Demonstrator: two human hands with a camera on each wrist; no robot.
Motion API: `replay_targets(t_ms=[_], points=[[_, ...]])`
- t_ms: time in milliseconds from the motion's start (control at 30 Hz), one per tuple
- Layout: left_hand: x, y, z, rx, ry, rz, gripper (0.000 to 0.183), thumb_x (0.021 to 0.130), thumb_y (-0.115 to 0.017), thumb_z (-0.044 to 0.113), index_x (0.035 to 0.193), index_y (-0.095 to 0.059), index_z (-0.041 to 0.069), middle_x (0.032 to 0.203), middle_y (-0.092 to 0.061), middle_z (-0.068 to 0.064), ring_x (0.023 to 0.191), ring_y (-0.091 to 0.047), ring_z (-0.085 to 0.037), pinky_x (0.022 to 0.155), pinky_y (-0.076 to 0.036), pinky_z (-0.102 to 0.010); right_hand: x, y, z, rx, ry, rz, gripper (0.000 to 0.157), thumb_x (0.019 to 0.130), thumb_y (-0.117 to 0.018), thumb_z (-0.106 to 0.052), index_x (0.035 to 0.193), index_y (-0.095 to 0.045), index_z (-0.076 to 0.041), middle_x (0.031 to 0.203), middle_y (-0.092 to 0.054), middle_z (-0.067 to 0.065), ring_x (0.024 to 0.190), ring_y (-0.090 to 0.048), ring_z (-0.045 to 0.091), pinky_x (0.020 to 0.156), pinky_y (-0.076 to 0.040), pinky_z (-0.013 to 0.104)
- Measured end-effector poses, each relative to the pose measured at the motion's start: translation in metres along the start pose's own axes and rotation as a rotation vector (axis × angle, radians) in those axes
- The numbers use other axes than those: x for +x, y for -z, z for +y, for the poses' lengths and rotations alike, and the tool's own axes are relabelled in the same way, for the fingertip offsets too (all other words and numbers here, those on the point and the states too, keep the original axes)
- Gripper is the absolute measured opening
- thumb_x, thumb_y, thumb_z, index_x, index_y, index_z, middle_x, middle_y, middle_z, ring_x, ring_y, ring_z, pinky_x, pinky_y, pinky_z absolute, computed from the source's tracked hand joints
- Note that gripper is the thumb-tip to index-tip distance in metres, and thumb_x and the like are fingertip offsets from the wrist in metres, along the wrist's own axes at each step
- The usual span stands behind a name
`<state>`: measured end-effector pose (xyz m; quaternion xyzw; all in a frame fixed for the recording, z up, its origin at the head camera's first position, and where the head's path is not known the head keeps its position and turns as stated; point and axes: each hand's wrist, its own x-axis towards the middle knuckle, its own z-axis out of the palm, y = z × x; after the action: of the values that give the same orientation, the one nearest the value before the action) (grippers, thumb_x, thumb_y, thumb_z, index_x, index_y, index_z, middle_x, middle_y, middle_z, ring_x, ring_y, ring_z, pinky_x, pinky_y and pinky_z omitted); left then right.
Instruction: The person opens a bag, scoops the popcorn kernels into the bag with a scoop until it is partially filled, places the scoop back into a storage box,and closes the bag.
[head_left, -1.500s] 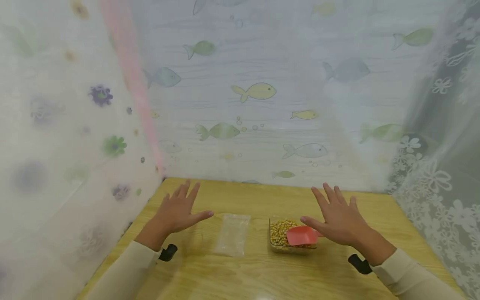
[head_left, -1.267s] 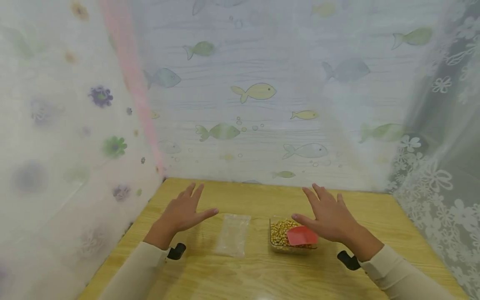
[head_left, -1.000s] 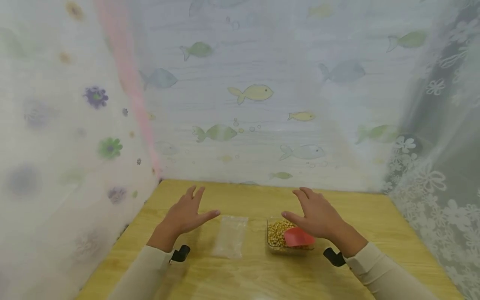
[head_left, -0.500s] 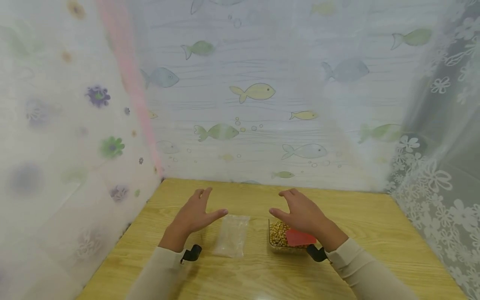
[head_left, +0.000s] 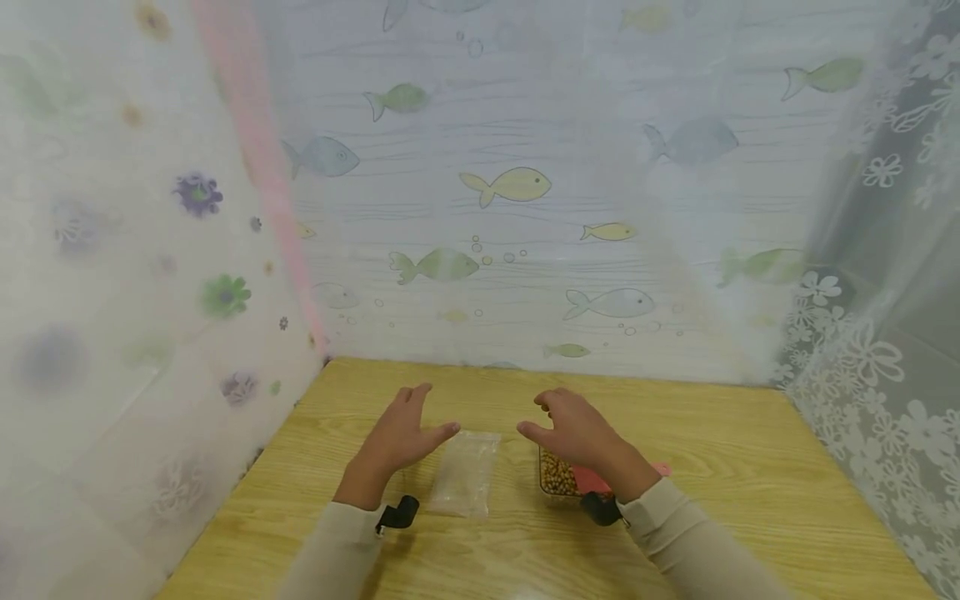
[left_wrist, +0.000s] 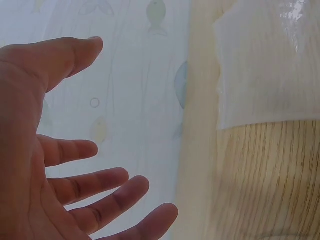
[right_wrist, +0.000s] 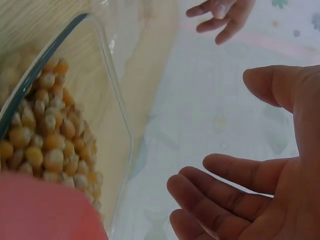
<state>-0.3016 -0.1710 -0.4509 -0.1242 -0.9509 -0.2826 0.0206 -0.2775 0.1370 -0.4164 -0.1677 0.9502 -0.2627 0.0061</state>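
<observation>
My left hand [head_left: 397,437] hovers at the left edge of a clear plastic bag [head_left: 463,479] that lies flat on the table. Its fingers are spread and hold nothing, as the left wrist view shows with the bag [left_wrist: 270,75] off to the right. Over a clear container of corn kernels [head_left: 557,475] hangs my right hand [head_left: 577,433], fingers loosely bent and free of any object. A pink scoop [head_left: 591,478] rests in the corn, partly hidden by that hand and wrist. In the right wrist view the kernels [right_wrist: 55,135] and the scoop [right_wrist: 50,210] appear close beside the palm.
The wooden table [head_left: 495,558] reaches back to a hanging curtain printed with fish [head_left: 517,183]. Flower-patterned sheets stand along the left side [head_left: 150,333] and the right side [head_left: 885,350]. Each wrist carries a black camera mount [head_left: 399,512].
Both hands have moved inward toward each other. The right hand has come from right of the container to above it; the left has drifted right to the bag. Bag and container stay put.
</observation>
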Motion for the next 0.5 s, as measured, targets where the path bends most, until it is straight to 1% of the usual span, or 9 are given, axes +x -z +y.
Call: replay_targets(t_ms=[100, 233, 333, 500], points=[[0.001, -0.003, 0.001, -0.007, 0.001, 0.000, 0.096, 0.092, -0.063, 0.069, 0.162, -0.032, 0.011, 0.162, -0.033, -0.024, 0.139, -0.049, -0.046, 0.106, -0.045, -0.064, 0.004, -0.006, -0.002, 0.026, -0.013, 0.000, 0.062, 0.101, -0.065, -0.048, 0.144, -0.057, -0.005, 0.142, -0.061, 0.014, 0.128, -0.060, 0.031, 0.103, -0.051, 0.052], [0.002, -0.007, 0.003, -0.006, -0.001, 0.020, 0.089, 0.095, -0.065, 0.063, 0.159, -0.038, 0.009, 0.157, -0.041, -0.023, 0.127, -0.059, -0.041, 0.098, -0.053, -0.059, 0.011, -0.013, -0.006, 0.067, -0.017, 0.012, 0.057, 0.101, -0.066, -0.041, 0.141, -0.059, -0.002, 0.138, -0.063, 0.018, 0.123, -0.063, 0.033, 0.101, -0.053, 0.052], [0.004, -0.010, 0.002, -0.018, -0.003, 0.031, 0.084, 0.096, -0.067, 0.058, 0.156, -0.041, 0.006, 0.152, -0.047, -0.022, 0.119, -0.064, -0.036, 0.092, -0.056, -0.054, 0.017, -0.020, -0.010, 0.104, -0.015, 0.028, 0.052, 0.101, -0.067, -0.036, 0.137, -0.062, 0.001, 0.134, -0.065, 0.020, 0.119, -0.065, 0.033, 0.099, -0.054, 0.052], [0.008, -0.017, -0.001, -0.063, 0.000, 0.011, 0.081, 0.097, -0.068, 0.054, 0.154, -0.043, 0.002, 0.147, -0.052, -0.023, 0.119, -0.064, -0.037, 0.090, -0.057, -0.052, 0.024, -0.031, -0.016, 0.190, -0.048, 0.029, 0.048, 0.101, -0.068, -0.034, 0.133, -0.065, 0.001, 0.127, -0.069, 0.016, 0.115, -0.066, 0.030, 0.098, -0.055, 0.050]])
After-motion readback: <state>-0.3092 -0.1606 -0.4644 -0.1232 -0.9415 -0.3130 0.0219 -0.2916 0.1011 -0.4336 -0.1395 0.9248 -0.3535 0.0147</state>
